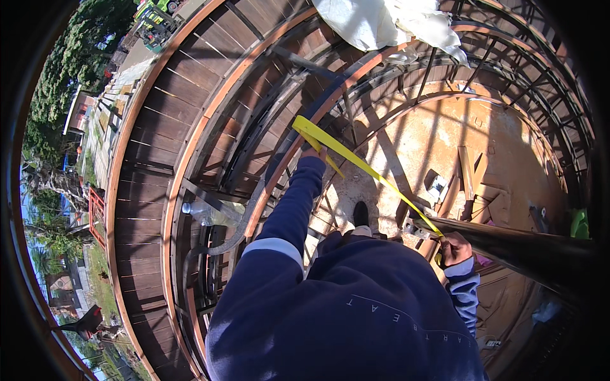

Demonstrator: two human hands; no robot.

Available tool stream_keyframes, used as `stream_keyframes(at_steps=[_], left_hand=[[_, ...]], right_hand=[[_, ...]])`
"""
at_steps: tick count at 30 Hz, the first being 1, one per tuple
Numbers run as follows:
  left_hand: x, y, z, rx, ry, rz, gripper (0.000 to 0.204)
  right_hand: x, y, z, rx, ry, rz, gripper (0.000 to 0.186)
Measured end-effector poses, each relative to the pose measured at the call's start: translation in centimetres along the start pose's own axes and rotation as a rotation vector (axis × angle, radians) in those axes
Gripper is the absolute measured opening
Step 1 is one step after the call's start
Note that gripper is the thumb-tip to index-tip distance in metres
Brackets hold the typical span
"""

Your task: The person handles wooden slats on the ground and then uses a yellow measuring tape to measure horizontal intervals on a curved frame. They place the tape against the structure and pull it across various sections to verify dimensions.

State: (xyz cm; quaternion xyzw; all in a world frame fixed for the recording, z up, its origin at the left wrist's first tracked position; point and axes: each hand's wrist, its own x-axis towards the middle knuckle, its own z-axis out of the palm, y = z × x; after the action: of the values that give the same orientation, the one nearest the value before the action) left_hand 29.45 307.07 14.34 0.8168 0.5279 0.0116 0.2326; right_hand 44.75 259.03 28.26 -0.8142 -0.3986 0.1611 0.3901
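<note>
A long flat yellow tape point(362, 164) runs taut between my two hands; I cannot make out markings on it. My left hand point(314, 153), on the outstretched left arm, is closed on its far end beside the curved wooden rail point(340, 95). There the tape folds back at the rail, and a short loose tail hangs past my fingers. Close to my right side, my right hand point(456, 248) grips the other end with fingers curled, next to a dark round post point(502, 240). A bit of yellow hangs below that hand; whatever else it holds is hidden.
Curved timber tiers point(155, 184) with metal supports wrap round the left and far sides. White sheeting point(387, 25) drapes over the far rail. A clear plastic bottle point(198, 208) lies among the left tiers. Wood planks point(469, 174) and cardboard point(492, 206) lie on the dusty floor at right.
</note>
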Motion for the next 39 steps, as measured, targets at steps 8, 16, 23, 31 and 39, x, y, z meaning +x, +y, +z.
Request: stream_keyframes(at_steps=[8,16,23,31,39], left_hand=[[3.2,-2.6,2.6,0.014,0.037,-0.021,0.052],[6.0,-3.3,4.0,-0.239,0.098,-0.063,0.056],[5.5,-0.7,4.3,-1.102,0.124,-0.334,0.033],[6.6,-2.4,5.1,-1.153,0.086,-0.312,0.031],[7.1,-4.9,6.2,-0.845,0.068,-0.199,0.029]], right_hand=[[4.4,-2.4,2.0,0.043,-0.021,0.188,0.013],[7.8,-6.9,5.1,-0.065,0.017,0.155,0.012],[8.4,-7.9,4.7,-0.05,0.01,0.132,0.013],[6.7,-6.1,5.5,0.027,0.015,0.187,0.011],[5.6,-5.9,5.5,0.044,0.013,0.199,0.012]])
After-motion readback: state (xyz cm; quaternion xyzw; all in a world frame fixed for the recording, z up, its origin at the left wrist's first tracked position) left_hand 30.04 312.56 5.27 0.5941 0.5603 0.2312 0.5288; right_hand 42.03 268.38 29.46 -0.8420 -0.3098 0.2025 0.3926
